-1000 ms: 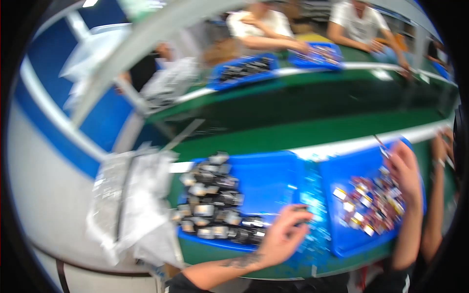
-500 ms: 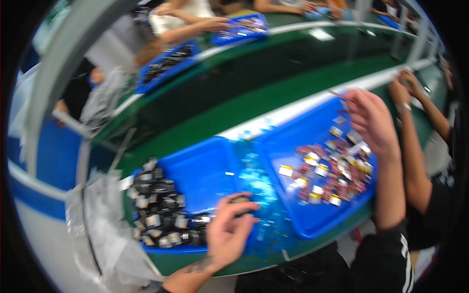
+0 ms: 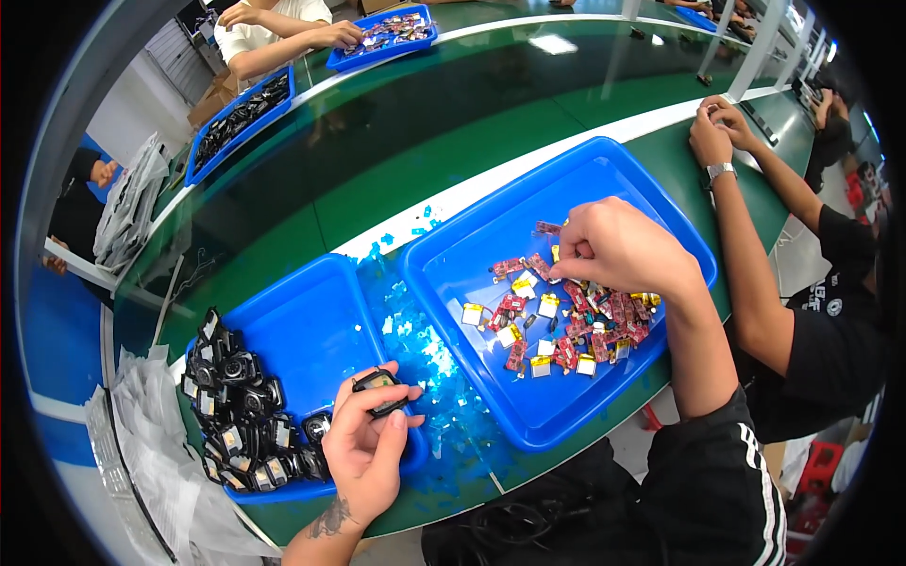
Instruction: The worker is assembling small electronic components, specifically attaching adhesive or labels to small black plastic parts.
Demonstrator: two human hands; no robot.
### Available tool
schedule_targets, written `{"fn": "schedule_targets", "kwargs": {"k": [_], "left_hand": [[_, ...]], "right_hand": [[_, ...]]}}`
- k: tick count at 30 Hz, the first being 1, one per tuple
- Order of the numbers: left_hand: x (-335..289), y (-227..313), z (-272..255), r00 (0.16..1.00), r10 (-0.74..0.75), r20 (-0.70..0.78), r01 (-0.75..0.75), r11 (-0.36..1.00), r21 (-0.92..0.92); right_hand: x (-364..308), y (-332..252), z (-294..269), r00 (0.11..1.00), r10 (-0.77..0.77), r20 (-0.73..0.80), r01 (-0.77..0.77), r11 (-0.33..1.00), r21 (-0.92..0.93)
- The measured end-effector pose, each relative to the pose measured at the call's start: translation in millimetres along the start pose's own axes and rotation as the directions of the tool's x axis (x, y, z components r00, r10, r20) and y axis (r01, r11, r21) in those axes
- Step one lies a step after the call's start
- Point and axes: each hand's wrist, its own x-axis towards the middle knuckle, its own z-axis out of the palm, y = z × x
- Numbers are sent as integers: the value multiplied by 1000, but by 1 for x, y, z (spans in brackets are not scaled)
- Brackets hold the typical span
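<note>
My left hand (image 3: 363, 451) holds a small black casing (image 3: 379, 387) over the near edge of the left blue tray (image 3: 311, 321), which has a heap of black casings (image 3: 236, 406) at its left end. My right hand (image 3: 618, 250) reaches into the right blue tray (image 3: 491, 255), fingertips pinched on one small part among several red and yellow electronic pieces (image 3: 566, 321). Small blue plastic scraps (image 3: 415, 330) litter the table between the two trays.
A green table (image 3: 396, 151) with a white stripe stretches ahead. Another person's hands (image 3: 717, 127) and forearm rest at the right beside my tray. Clear plastic bags (image 3: 160, 472) lie at the left. Across the table, people work at more blue trays (image 3: 382, 33).
The view has swung and tilted so both trays sit more central. My right hand has moved from the tray's far edge down onto the small parts; my left hand still holds the black casing.
</note>
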Motion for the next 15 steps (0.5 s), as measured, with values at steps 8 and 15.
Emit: {"fn": "schedule_targets", "kwargs": {"k": [8, 15], "left_hand": [[2, 0, -2, 1000, -12, 10, 12, 1000, -11], [1, 1, -4, 1000, -11, 28, 11, 1000, -1]], "right_hand": [[5, -16, -14, 946, 292, -141, -299, 954, -29], [9, -5, 7, 966, 203, -161, -221, 970, -103]]}}
